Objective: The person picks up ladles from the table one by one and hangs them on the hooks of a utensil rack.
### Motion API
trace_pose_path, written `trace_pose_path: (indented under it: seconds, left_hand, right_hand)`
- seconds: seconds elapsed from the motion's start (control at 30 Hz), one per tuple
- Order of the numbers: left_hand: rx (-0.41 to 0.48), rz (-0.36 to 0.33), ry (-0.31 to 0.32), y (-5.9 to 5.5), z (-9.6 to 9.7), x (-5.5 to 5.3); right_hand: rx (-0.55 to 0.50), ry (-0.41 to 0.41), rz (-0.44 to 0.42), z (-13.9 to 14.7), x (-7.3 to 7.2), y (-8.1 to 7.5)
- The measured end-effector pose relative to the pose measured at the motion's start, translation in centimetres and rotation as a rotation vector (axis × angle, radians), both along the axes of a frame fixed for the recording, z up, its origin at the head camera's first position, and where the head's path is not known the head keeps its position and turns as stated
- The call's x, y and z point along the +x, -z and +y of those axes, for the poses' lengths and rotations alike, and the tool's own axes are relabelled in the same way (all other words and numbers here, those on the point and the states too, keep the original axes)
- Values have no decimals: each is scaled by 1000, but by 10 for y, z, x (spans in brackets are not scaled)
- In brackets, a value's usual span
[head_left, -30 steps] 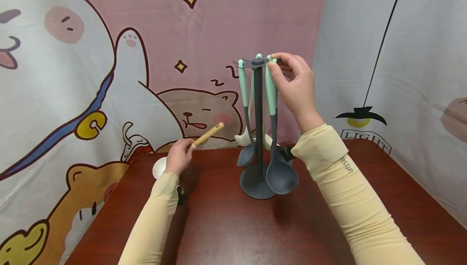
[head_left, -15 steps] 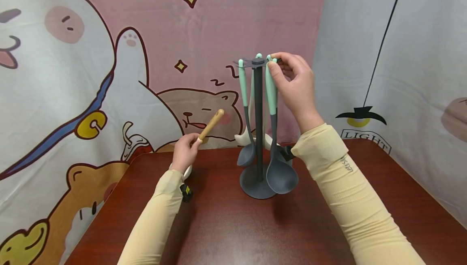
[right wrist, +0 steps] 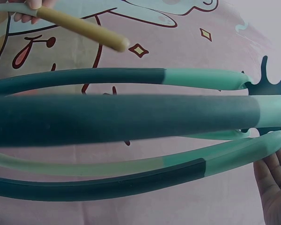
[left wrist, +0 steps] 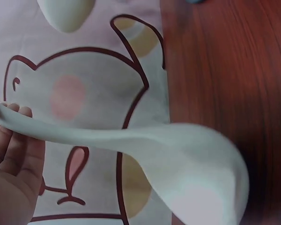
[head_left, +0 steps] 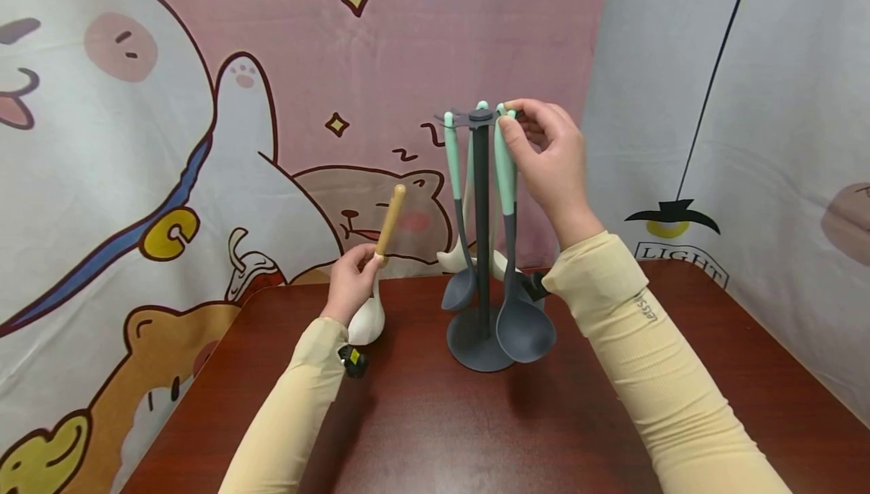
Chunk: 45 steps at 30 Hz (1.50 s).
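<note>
My left hand pinches a white ladle where its neck meets the wooden handle. The wooden handle points up and the bowl hangs low, just above or on the table; I cannot tell which. In the left wrist view the ladle's bowl fills the lower right. My right hand pinches the top of a green-handled grey ladle hanging on a dark utensil rack. Its fingers are partly hidden behind the handle tops, so contact with the rack's hook is unclear.
Several other green-handled utensils hang around the rack, among them a grey spoon and a cream-coloured one behind. The rack's round base stands on the reddish-brown table. A printed cloth hangs directly behind the table.
My left hand has moved slightly right and turned the white ladle from slanted to nearly upright; its bowl swung from left of the hand to below it. The right hand has stayed still.
</note>
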<state>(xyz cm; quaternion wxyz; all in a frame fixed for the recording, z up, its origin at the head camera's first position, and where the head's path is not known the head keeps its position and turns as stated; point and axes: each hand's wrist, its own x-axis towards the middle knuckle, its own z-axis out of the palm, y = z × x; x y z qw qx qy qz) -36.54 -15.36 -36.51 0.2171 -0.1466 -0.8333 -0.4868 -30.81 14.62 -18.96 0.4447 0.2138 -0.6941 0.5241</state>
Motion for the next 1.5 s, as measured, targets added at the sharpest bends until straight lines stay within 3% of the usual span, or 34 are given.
trace_pose_path:
  seconds: [0.2,0.5,0.63,0.73,0.83,0.9,1.3,1.5]
  left_hand:
    - [117,-5,33,-12,13,13]
    - [168,96,94,-31,28,28]
    - [174,117,93,-52,37,47]
    - [199,122,95,-59,40,50]
    - [239,145,106,-54,38,39]
    - [254,153,114,-56,38,39]
    - [271,228,179,-70,42,52]
    - [294,224,181,-78,46,57]
  right_hand:
    - [-6,-4,15,0,1,0]
    - [-5,-6,17,0,4,0]
    - [-6,-6,20,0,4,0]
    - [-3,-6,23,0,4,0]
    - [1,-4,16,1,3,0]
    - [3,-1,12,1,3,-1]
    - [5,7,-10,1,0,0]
    - [6,7,-3,1,0,0]
